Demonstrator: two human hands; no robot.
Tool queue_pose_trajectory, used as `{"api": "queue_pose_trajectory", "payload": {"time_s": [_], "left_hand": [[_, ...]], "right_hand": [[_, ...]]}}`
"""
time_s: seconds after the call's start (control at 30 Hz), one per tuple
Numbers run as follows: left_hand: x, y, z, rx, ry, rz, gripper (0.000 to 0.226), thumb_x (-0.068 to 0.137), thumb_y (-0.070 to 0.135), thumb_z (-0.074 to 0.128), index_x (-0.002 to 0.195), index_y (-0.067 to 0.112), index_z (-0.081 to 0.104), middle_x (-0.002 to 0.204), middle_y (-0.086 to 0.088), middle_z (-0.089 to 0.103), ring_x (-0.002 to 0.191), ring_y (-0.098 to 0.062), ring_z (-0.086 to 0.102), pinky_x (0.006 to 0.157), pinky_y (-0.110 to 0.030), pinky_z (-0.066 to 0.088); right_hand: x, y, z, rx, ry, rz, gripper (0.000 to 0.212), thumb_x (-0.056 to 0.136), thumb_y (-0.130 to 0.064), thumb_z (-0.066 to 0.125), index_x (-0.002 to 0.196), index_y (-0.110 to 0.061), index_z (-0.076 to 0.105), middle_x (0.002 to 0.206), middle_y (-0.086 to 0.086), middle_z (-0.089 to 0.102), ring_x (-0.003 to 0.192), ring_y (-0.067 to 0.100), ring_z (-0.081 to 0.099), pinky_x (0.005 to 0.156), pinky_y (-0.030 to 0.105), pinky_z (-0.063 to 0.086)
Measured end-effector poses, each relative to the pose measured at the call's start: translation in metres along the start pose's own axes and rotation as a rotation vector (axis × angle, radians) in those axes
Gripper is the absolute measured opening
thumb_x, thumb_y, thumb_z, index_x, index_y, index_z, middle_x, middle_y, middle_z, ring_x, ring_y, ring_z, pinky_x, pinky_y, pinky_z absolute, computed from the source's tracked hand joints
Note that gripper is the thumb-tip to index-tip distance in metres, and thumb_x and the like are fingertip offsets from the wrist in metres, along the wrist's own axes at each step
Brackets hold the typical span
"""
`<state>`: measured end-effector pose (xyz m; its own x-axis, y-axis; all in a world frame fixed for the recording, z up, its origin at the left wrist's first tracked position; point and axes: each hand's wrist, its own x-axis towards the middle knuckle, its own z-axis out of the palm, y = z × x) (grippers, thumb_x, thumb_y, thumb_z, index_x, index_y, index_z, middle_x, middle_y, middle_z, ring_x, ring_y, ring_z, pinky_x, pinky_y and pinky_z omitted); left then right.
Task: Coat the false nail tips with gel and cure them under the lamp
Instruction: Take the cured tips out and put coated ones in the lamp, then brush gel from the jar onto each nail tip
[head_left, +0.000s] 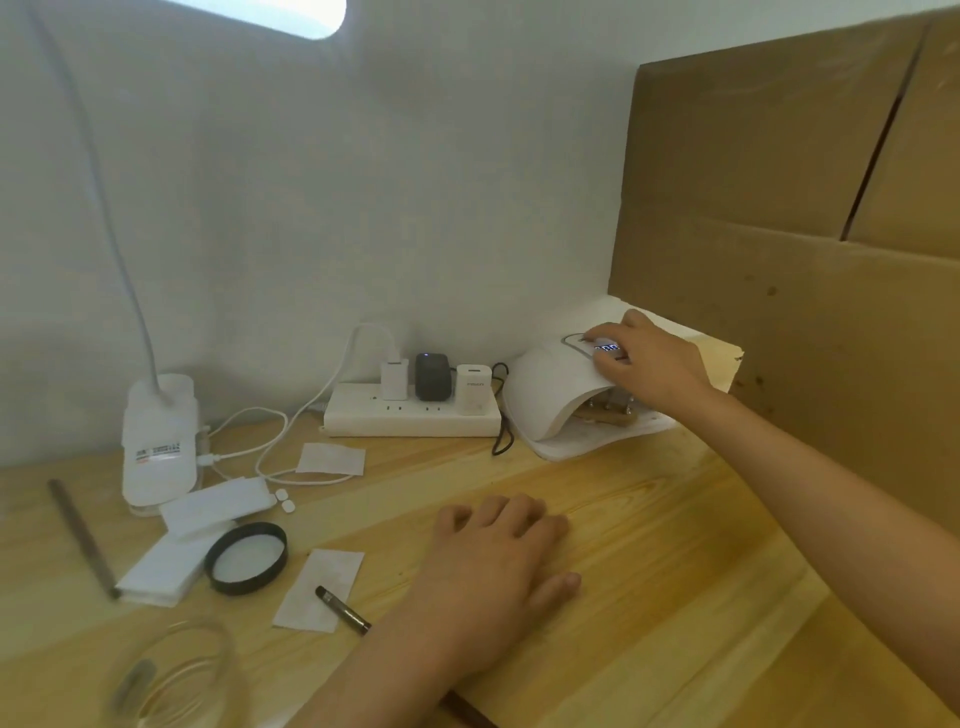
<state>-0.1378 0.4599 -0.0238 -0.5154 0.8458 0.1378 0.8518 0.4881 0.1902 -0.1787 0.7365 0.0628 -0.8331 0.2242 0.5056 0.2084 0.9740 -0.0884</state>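
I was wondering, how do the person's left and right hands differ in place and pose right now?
The left hand rests palm down on the wooden table, near the body; the right hand reaches out to the white curing lamp at the back. The left hand's fingers lie relaxed and idle, while the right hand's fingers touch the lamp's top by its lit display. Both are bare and hold nothing.

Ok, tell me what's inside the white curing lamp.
A wooden holder with small upright posts shows in the mouth of the curing lamp. No nail tips can be made out; the dome and the right hand cover the rest.
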Motion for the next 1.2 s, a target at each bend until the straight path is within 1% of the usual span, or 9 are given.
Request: {"api": "queue_pose_trajectory", "payload": {"time_s": [0.27, 0.47, 0.57, 0.67, 0.8, 0.87, 1.0, 1.1, 1.2], "left_hand": [[0.002, -0.001, 0.005, -0.005, 0.028, -0.007, 0.05, 0.099, 0.06, 0.029, 0.146, 0.044, 0.026, 0.152, 0.019, 0.023, 0.139, -0.005, 0.018, 0.106, -0.033, 0.009], [0.001, 0.003, 0.002, 0.003, 0.005, -0.005, 0.051, 0.101, 0.057, 0.03, 0.149, 0.04, 0.026, 0.155, 0.013, 0.023, 0.142, -0.008, 0.019, 0.112, -0.037, 0.012], [0.001, 0.012, -0.009, 0.077, -0.053, -0.025, 0.053, 0.103, 0.052, 0.031, 0.152, 0.032, 0.026, 0.159, 0.005, 0.023, 0.145, -0.014, 0.019, 0.115, -0.041, 0.013], [-0.001, 0.03, -0.022, 0.189, -0.083, -0.043, 0.051, 0.105, 0.04, 0.037, 0.15, 0.018, 0.032, 0.156, -0.007, 0.03, 0.145, -0.023, 0.026, 0.117, -0.046, 0.01], [-0.024, 0.044, -0.044, 0.323, -0.025, 0.019, 0.045, 0.105, 0.028, 0.042, 0.146, 0.009, 0.04, 0.149, -0.016, 0.04, 0.135, -0.03, 0.04, 0.118, -0.05, 0.016], [-0.054, 0.045, -0.058, 0.32, 0.021, 0.047, 0.04, 0.104, 0.027, 0.045, 0.139, 0.009, 0.049, 0.137, -0.016, 0.051, 0.125, -0.033, 0.049, 0.116, -0.049, 0.023], [-0.154, 0.024, -0.071, 0.267, 0.132, 0.034, 0.016, 0.091, 0.05, 0.057, 0.1, 0.044, 0.068, 0.094, 0.021, 0.066, 0.088, 0.003, 0.06, 0.088, -0.019, 0.043], [-0.231, 0.003, -0.085, 0.164, 0.286, -0.02, 0.015, 0.091, 0.037, 0.063, 0.077, 0.037, 0.063, 0.07, 0.014, 0.05, 0.064, 0.002, 0.046, 0.06, -0.01, 0.038], [-0.297, -0.028, -0.102, 0.078, 0.427, -0.206, 0.017, 0.094, 0.035, 0.054, 0.077, 0.032, 0.056, 0.07, 0.013, 0.05, 0.059, 0.006, 0.039, 0.05, -0.01, 0.033]], "right_hand": [[0.008, 0.0, 0.007, 0.087, 0.008, 0.111, 0.029, 0.094, -0.033, 0.048, 0.117, -0.037, 0.065, 0.09, -0.007, 0.043, 0.093, 0.017, 0.055, 0.072, 0.03, 0.031], [-0.017, -0.02, -0.006, -0.037, 0.003, 0.079, 0.04, 0.097, -0.028, 0.046, 0.137, -0.029, 0.05, 0.112, 0.002, 0.045, 0.111, 0.024, 0.052, 0.074, 0.034, 0.041], [-0.062, -0.047, -0.019, -0.026, 0.038, -0.11, 0.035, 0.096, -0.029, 0.053, 0.13, -0.031, 0.054, 0.109, -0.005, 0.049, 0.105, 0.016, 0.052, 0.065, 0.033, 0.044], [-0.113, -0.075, -0.032, 0.111, -0.054, -0.289, 0.016, 0.094, -0.026, 0.059, 0.101, -0.035, 0.069, 0.087, -0.011, 0.05, 0.085, 0.006, 0.055, 0.058, 0.032, 0.043], [-0.145, -0.105, -0.047, 0.302, -0.239, -0.387, 0.025, 0.096, -0.021, 0.058, 0.092, -0.044, 0.066, 0.091, -0.026, 0.058, 0.086, -0.006, 0.054, 0.066, 0.014, 0.04], [-0.15, -0.127, -0.058, 0.467, -0.287, -0.429, 0.03, 0.097, -0.015, 0.057, 0.088, -0.042, 0.067, 0.083, -0.02, 0.062, 0.077, 0.002, 0.056, 0.063, 0.014, 0.039], [-0.167, -0.193, -0.088, 0.582, -0.323, -0.696, 0.021, 0.093, -0.023, 0.06, 0.09, -0.042, 0.068, 0.064, -0.014, 0.056, 0.057, 0.004, 0.051, 0.053, 0.014, 0.039], [-0.185, -0.255, -0.096, 0.542, -0.23, -0.888, 0.021, 0.086, -0.023, 0.058, 0.092, -0.041, 0.067, 0.061, -0.021, 0.045, 0.055, -0.015, 0.041, 0.057, -0.004, 0.03], [-0.201, -0.321, -0.071, 0.531, -0.532, -0.955, 0.03, 0.099, -0.03, 0.047, 0.127, -0.042, 0.049, 0.07, -0.028, 0.047, 0.066, -0.009, 0.047, 0.071, 0.009, 0.031]]}}
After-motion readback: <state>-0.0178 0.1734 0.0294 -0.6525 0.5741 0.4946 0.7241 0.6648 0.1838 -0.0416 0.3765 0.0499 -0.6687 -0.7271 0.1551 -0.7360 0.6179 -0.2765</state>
